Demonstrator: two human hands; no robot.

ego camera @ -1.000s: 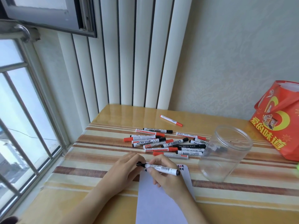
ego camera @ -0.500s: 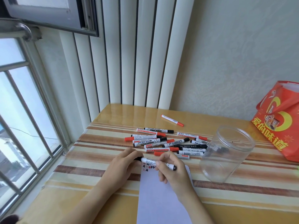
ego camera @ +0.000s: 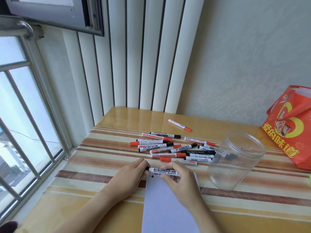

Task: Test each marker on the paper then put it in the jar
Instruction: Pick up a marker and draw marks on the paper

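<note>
White paper (ego camera: 168, 207) runs off the bottom edge beneath both hands. Beyond the right hand (ego camera: 180, 180), a clear jar (ego camera: 235, 160), contents blurry. Right hand grips the marker (ego camera: 164, 171); left hand (ego camera: 129, 175) pinches its hidden black cap.

The marker (ego camera: 164, 171) held in both hands read "WHITEBOARD MARKER" on its white barrel. Two markers in the pile (ego camera: 175, 147) showed "WHITEBOARD" upside down. The red bag (ego camera: 291, 130) carried yellow Chinese characters, "爱的味道".
</note>
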